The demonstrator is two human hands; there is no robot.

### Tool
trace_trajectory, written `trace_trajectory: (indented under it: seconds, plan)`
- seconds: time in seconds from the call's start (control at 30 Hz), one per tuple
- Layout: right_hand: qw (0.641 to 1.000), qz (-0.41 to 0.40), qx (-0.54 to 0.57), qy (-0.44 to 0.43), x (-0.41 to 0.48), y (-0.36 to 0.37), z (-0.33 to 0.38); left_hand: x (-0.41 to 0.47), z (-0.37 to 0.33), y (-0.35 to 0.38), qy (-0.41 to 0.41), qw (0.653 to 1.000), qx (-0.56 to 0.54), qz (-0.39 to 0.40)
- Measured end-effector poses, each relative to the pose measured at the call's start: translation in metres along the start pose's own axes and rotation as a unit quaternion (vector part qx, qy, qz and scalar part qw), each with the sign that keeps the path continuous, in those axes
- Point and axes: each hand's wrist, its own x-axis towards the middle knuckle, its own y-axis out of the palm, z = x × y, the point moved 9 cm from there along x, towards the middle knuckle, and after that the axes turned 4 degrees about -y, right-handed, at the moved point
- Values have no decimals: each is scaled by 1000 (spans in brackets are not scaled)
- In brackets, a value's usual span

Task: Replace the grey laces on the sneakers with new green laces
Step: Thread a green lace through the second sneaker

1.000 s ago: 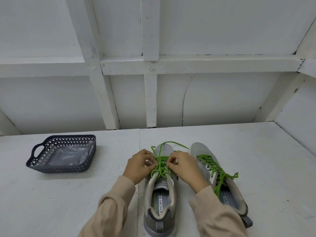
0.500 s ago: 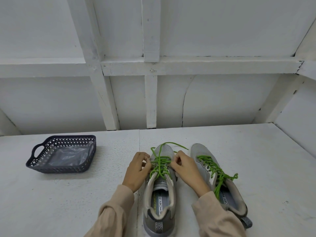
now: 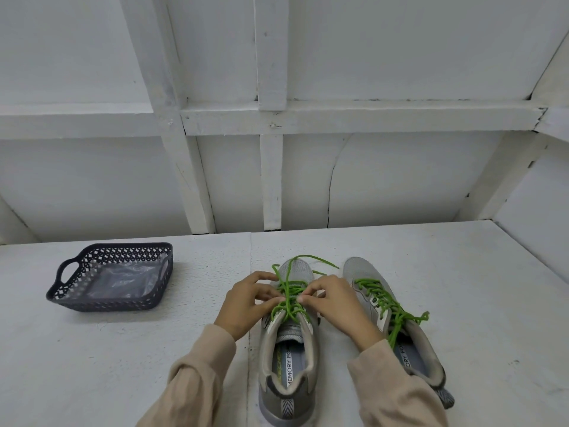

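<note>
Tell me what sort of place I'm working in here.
Probably a plain indoor workbench or recording booth: a white painted table set against a white board wall with wooden framing, and on it a dark plastic basket and two sneakers with green laces.

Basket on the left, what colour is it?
The basket is dark navy-grey, its walls a lattice of small cut-outs; it shows clearest in the head view.

The white worktop [image 3: 462,288] carries a dark lattice basket [image 3: 104,305] lined with clear plastic [image 3: 123,282], and well to the basket's right stand a grey sneaker [image 3: 284,405] and, farther right, a second sneaker [image 3: 358,268], both threaded with green laces [image 3: 397,315].
</note>
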Motion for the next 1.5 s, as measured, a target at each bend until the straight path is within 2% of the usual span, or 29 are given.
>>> trace_trajectory:
  seconds: [0.13, 0.3, 0.63, 0.7, 0.83, 0.9, 1.0, 1.13, 1.27, 1.37, 1.5]
  plan:
    - [997, 9, -82, 3, 6, 3, 8, 8, -2, 1, -42, 997, 61, 10]
    - [994, 21, -103, 15, 8, 6, 8, 9, -1, 6, -75, 992, 98, 25]
    - [994, -12, 89, 54, 4, 2, -17, -4, 12, 4, -87, 994, -67, -11]
    - [995, -7, 92, 42, 4, 2, -15, -1, 11, 4, -84, 994, -69, -7]
    - [998, 0, 64, 6, 4, 3, -7, 4, 6, 2, -69, 997, -2, -18]
    - [996, -7, 86, 8, 3, 3, -7, 1, 10, 0, -79, 995, -41, -41]
    - [984, -45, 164, 54, -2, -1, -19, -9, 24, -1, -116, 974, -178, -80]
    - [975, -58, 203, 65, -5, 0, -24, -15, 28, 1, -121, 962, -228, -94]
    - [974, -54, 216, 45, -4, -4, -20, -13, 19, -2, -93, 964, -243, -63]
    - [983, 0, 185, 2, -3, -2, -10, -10, 12, -3, -64, 977, -202, -30]
    - [989, 18, 144, 6, -5, -2, -4, -5, 7, -2, -52, 986, -158, 6]
